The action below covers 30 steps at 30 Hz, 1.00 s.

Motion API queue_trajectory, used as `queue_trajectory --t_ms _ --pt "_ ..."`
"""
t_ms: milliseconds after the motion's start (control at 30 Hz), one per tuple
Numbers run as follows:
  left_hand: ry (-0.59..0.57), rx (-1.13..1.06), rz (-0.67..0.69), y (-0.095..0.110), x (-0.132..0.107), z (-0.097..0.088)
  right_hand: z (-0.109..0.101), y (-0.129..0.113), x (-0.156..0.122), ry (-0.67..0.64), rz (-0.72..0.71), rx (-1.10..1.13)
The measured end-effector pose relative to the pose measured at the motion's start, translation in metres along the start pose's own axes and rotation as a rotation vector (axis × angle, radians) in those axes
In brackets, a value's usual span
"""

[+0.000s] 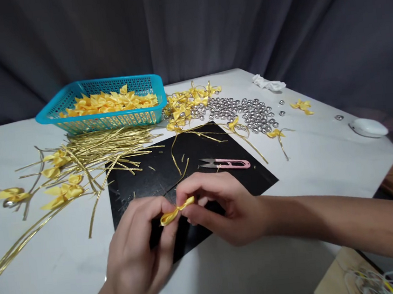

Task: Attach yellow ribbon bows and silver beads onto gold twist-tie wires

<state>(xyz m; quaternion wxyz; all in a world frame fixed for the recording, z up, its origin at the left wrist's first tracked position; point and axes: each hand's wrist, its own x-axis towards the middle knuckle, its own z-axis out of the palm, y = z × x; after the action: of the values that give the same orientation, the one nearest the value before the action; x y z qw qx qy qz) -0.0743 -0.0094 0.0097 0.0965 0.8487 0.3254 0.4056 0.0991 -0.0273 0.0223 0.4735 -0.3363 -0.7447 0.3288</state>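
Between my two hands is a small yellow ribbon bow (177,209), pinched in at its middle with a loop to each side. My left hand (137,247) grips its left loop between thumb and forefinger. On the other side, my right hand (223,205) pinches the right loop near the centre. Both hands are over the lower part of a black mat (256,183). Just beyond my right hand, pink-handled thread snips (226,163) lie on the mat, with thin gold cord scraps around them.
A blue basket (109,121) of yellow ribbon pieces stands at the back left, with gold cords (108,147) in front. Silver beads (242,112) are spread at the back right near yellow bows (185,106). A white dish (369,127) sits at the right edge.
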Motion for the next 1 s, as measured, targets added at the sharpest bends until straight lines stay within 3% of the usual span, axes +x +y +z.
queue_trajectory --t_ms 233,833,933,1000 --pt "-0.056 -0.195 -0.125 -0.004 0.001 -0.001 -0.006 0.009 0.004 -0.026 -0.189 -0.167" --pt "-0.130 -0.167 0.014 0.001 -0.002 -0.005 0.001 0.006 -0.006 0.006 -0.187 -0.172" --pt "-0.103 -0.158 -0.005 0.004 -0.003 -0.006 0.001 0.007 -0.006 0.040 -0.189 -0.184" --pt "-0.072 -0.272 -0.102 0.004 -0.003 -0.005 0.000 0.008 -0.004 0.021 -0.181 -0.183"
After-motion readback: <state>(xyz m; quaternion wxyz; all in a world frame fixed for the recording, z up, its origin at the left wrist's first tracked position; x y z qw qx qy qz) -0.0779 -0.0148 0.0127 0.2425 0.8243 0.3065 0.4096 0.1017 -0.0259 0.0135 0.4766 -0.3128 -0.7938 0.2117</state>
